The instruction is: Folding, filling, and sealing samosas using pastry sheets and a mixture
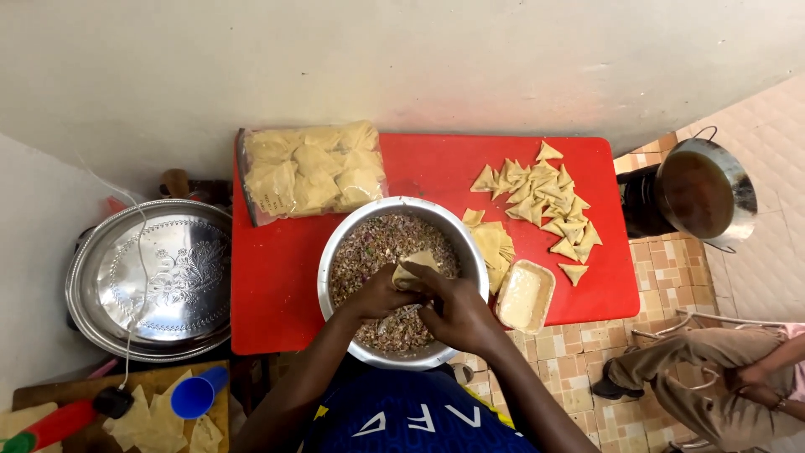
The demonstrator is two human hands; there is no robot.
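Samosas (549, 205), folded, already heap on the red table (277, 277); both left hand (377, 295) and right hand (457, 315) pinch another pastry cone (413, 270) over the filling bowl (335, 252); wrappers (495, 245) remain.

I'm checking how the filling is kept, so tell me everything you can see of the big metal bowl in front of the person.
The metal bowl is round, wide and silvery, with a plain rolled rim. It stands upright at the near edge of the red table, overhanging it slightly towards the person. It is filled with a brownish, finely chopped mixture. Both hands work over it, the left hand and right hand together holding a pale folded pastry sheet. A small tray of pale paste sits just right of it.
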